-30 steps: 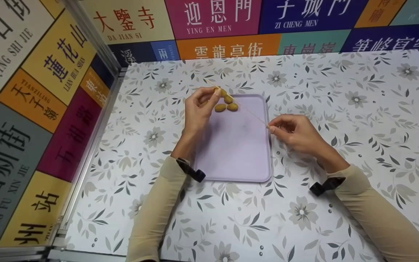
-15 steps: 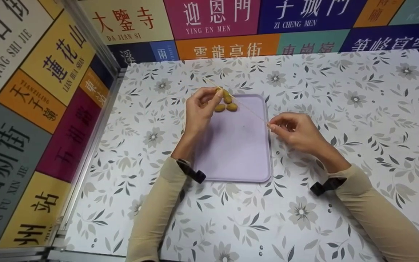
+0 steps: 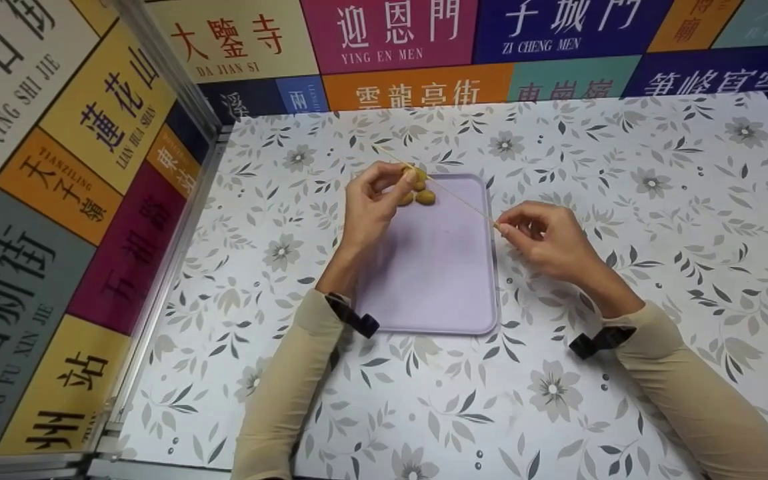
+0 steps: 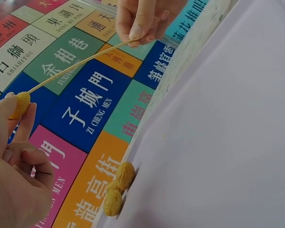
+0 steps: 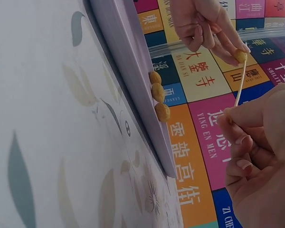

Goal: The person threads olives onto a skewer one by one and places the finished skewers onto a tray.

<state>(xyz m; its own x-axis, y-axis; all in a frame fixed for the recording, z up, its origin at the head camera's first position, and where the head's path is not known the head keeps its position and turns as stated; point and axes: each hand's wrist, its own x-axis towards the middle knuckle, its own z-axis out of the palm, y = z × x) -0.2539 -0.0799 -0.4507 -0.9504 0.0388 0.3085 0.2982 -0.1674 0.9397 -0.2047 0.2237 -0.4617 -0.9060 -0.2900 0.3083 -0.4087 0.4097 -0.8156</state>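
Observation:
My left hand pinches a yellow-brown, olive-like oval piece between thumb and fingers, above the far part of a lilac tray. A thin wooden skewer runs through this piece, its far end poking out past the left fingers in the head view. At the skewer's other end, by the tray's right rim, my right hand grips it between thumb and fingertips. Several similar pieces lie together at the tray's far end, partly hidden by the left hand in the head view.
The tray lies on a table with a grey leaf and flower print. Coloured panels with lettering stand along the back and left edges. Each wrist carries a black camera strap.
My left hand has shifted slightly right, covering more of the pieces on the tray. The right hand and its end of the skewer have risen a little toward the far side.

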